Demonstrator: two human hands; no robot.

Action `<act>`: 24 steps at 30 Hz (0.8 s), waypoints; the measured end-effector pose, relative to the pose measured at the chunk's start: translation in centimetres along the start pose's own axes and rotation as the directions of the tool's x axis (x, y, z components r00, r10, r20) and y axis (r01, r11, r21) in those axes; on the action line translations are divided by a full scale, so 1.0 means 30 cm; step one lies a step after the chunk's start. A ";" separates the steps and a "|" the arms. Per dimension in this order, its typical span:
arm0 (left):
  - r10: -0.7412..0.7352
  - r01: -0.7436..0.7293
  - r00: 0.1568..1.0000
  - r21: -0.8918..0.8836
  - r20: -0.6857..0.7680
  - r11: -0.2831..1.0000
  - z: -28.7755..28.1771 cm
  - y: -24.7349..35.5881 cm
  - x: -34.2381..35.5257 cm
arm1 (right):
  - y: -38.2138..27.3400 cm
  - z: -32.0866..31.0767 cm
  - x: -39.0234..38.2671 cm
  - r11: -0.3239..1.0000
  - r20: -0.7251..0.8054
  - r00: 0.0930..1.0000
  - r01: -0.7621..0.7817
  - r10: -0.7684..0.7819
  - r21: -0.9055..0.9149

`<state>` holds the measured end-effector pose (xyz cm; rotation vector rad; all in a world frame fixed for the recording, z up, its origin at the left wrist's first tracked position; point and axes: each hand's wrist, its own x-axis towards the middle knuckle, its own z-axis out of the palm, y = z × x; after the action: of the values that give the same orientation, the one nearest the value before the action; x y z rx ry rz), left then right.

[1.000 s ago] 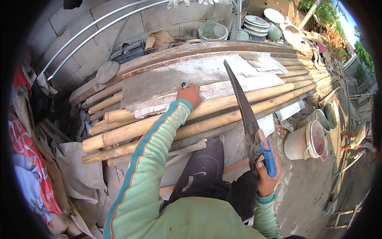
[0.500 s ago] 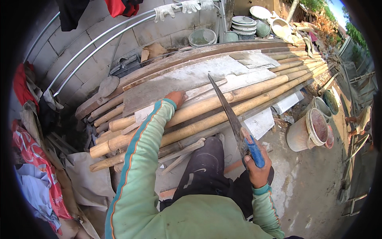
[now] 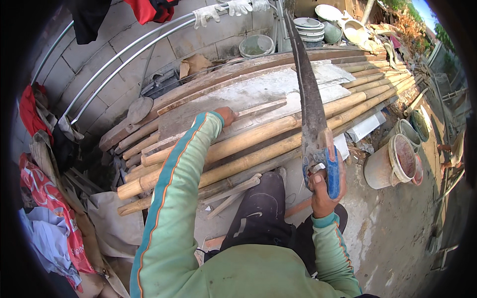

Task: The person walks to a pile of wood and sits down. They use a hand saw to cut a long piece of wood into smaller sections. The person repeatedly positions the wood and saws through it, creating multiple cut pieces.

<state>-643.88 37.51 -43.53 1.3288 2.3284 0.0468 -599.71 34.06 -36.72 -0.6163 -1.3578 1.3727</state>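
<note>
My right hand (image 3: pixel 324 197) is wrapped round the blue handle of a handsaw (image 3: pixel 313 107), and its long dark blade points up and away, well apart from the wood. To the left, my left hand (image 3: pixel 227 116) is closed round a thin wooden strip (image 3: pixel 262 108) that sticks out to its right. The strip lies over a grey weathered board (image 3: pixel 191 115) on top of the pile. Thick bamboo poles (image 3: pixel 236 145) run along the near side of the pile, below my left forearm. My left fingertips are partly hidden.
Buckets (image 3: pixel 390 164) stand on the concrete floor at the right. Stacked pails (image 3: pixel 309 31) and a round tub (image 3: pixel 257 46) are behind the pile. Metal rails with gloves (image 3: pixel 207 15) run along the block wall. Clothes and cloth (image 3: pixel 52 213) hang at the left. Another person's limb shows at the far right.
The saw has swung upright, its blade tip rising far above the boards. My left hand and the strip have shifted slightly up and right in view, the strip now lying flatter.
</note>
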 end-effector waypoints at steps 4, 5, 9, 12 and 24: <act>0.023 -0.014 0.998 0.168 -0.052 0.986 0.021 -0.024 0.048 | 0.181 -0.001 0.093 0.934 0.247 0.914 -0.265 0.322 -0.239; -0.022 0.032 0.998 0.170 -0.058 0.985 0.019 -0.003 0.033 | 0.184 0.006 0.105 0.935 0.227 0.915 -0.290 0.334 -0.205; -0.047 0.047 0.999 0.298 -0.006 0.953 -0.034 0.074 0.044 | 0.267 0.011 0.025 0.917 0.161 0.903 -0.385 0.398 -0.108; 0.030 -0.065 0.996 0.430 0.088 0.901 -0.190 0.218 0.044 | 0.234 0.008 0.026 0.887 0.130 0.881 -0.436 0.455 -0.154; 0.306 -0.300 0.933 0.061 -0.189 0.952 0.130 0.032 -0.019 | 0.180 -0.147 -0.049 0.934 -0.001 0.934 -0.357 0.357 0.002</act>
<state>-641.30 36.80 -46.58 1.7619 2.2638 0.2510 -596.99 35.53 -43.15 -0.8962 -1.2836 1.6611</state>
